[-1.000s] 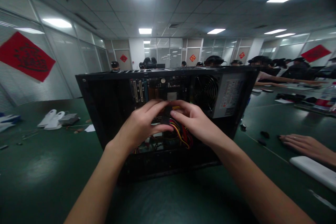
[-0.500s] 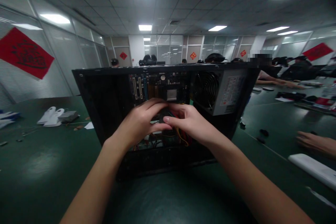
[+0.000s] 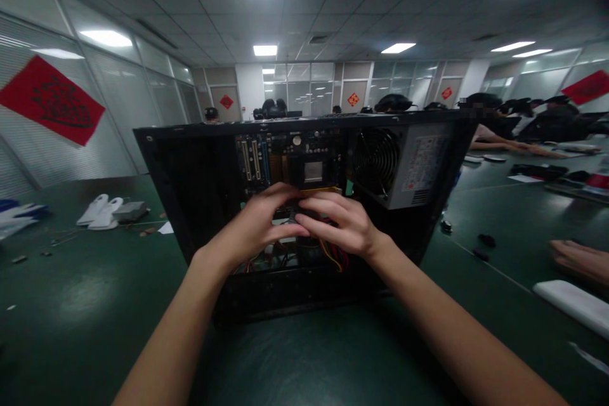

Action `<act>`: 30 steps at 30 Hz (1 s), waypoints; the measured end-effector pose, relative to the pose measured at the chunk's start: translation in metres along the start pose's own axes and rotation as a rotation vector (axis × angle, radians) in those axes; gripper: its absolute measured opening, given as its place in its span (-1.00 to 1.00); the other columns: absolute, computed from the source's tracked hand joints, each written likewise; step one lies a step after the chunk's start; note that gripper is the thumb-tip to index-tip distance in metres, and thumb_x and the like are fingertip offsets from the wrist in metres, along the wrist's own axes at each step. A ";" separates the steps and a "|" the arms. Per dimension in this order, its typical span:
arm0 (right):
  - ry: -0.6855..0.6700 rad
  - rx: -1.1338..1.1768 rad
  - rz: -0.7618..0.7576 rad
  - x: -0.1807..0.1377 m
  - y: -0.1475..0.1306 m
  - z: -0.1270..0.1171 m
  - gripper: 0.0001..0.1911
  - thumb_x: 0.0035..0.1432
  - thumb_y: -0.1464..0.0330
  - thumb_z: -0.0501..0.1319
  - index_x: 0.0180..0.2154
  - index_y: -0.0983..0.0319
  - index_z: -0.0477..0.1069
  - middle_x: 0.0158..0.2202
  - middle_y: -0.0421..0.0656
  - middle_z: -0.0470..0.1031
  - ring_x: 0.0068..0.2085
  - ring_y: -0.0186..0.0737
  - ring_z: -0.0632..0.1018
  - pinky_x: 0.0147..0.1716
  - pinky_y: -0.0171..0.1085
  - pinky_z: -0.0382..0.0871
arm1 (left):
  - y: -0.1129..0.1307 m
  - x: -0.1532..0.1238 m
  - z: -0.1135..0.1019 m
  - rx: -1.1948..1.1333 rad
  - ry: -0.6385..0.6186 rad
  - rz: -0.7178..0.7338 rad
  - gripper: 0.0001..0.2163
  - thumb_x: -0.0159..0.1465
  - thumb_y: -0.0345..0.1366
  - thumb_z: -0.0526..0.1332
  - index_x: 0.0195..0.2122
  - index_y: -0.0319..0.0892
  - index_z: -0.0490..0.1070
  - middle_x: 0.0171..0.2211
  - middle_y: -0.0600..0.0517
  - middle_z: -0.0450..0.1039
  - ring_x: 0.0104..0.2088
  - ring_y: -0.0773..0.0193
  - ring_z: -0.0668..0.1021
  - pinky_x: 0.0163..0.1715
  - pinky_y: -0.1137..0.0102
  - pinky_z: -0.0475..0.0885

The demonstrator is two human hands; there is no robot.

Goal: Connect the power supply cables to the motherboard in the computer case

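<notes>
- The left hand [image 3: 259, 219] reaches into the open black computer case [image 3: 266, 295]; its fingers arch above its thumb with a gap between, their tips partly hidden.
- The right hand [image 3: 340, 222] meets it from the other side, fingers bent, thumb tucked out of clear sight.
- A small dark piece [image 3: 294, 216] sits between the two hands, inside the case; mostly covered, so its shape is unclear, and I cannot tell which fingers grip it.
- Red and yellow wires [image 3: 335, 258] hang below the right hand, their upper ends hidden behind it.
- The hands cover the lower part of the motherboard [image 3: 313, 171].
- On the power supply [image 3: 419, 168], the label is too small to read.
- On the desk [image 3: 80, 311], a co-worker's hand [image 3: 580, 258] and a white bar [image 3: 573, 306] are cut off at the right edge.
</notes>
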State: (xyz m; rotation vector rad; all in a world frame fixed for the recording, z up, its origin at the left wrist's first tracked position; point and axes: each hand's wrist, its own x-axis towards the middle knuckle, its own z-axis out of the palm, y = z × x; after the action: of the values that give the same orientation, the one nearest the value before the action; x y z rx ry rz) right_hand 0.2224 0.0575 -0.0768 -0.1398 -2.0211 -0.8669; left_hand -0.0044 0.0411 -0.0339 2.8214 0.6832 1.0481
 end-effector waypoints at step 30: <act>-1.000 -0.169 0.497 -0.011 0.011 0.039 -0.77 0.20 0.44 0.15 -0.09 0.28 0.43 -0.04 0.03 0.44 -0.01 -0.01 0.45 -0.30 -0.23 0.34 | -0.020 -0.006 0.070 0.170 -0.272 -0.639 -0.65 0.37 -0.15 0.02 -0.27 -0.13 0.60 -0.22 -0.14 0.63 -0.17 0.07 0.63 -0.25 0.33 0.43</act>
State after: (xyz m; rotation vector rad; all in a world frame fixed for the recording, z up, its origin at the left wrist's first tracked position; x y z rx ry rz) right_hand 0.2060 0.0922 -0.0930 -1.3314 -2.5953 -0.6874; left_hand 0.0287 0.0633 -0.0955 2.4870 1.5430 0.5046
